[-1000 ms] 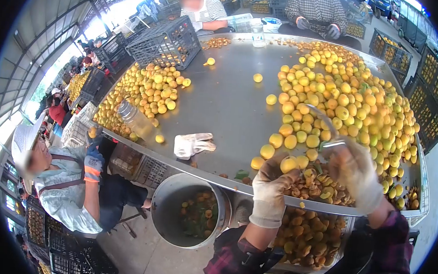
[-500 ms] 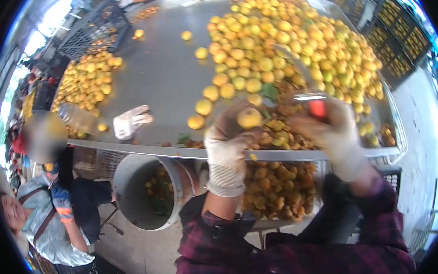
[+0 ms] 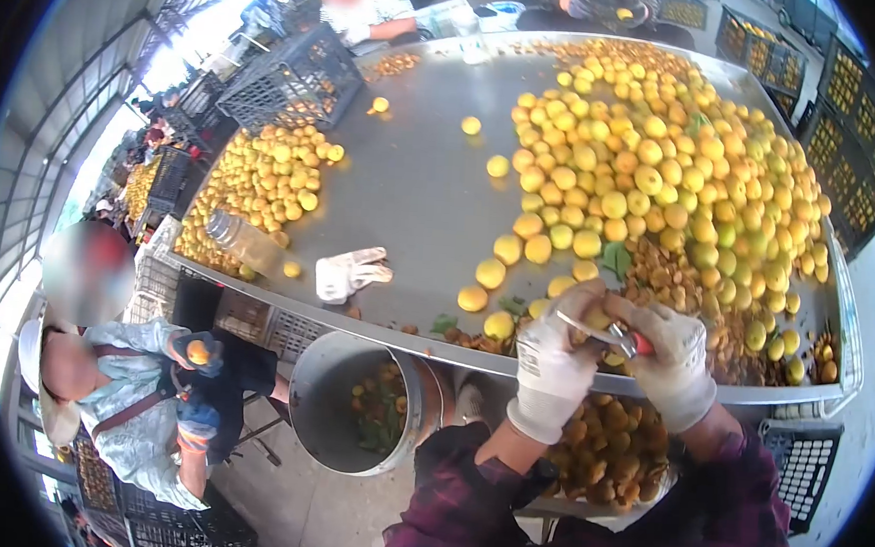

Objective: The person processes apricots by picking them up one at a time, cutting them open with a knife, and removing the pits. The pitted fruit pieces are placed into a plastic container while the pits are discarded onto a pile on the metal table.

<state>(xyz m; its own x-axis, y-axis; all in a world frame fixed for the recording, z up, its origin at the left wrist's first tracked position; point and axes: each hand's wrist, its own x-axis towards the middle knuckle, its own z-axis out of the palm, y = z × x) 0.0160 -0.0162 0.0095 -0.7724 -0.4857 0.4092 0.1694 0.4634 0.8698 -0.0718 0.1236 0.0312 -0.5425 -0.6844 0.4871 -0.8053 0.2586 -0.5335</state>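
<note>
At the near edge of the metal table, my left hand point(image 3: 554, 369), in a white knit glove, is closed around a round yellow fruit point(image 3: 584, 333), mostly hidden by the fingers. Beside it, my gloved right hand point(image 3: 674, 363) grips a red-handled knife point(image 3: 641, 343). Its curved blade lies across the fruit, between the two hands. Just beyond the hands are brown scraps point(image 3: 663, 272) and a large heap of yellow-orange fruit point(image 3: 654, 176). Below the table edge, a container of brownish pieces point(image 3: 607, 454) sits between my arms.
A white glove point(image 3: 350, 273) and a clear jar point(image 3: 244, 244) lie on the table point(image 3: 412, 192) to the left. A bucket point(image 3: 315, 396) with green and orange scraps stands below. Co-workers point(image 3: 139, 396) sit at the left and far side. Black crates point(image 3: 294, 79) surround the table.
My hands have come together: the right hand brought the knife from beside the scraps onto the fruit in my left hand. The view has shifted, showing more of the far side.
</note>
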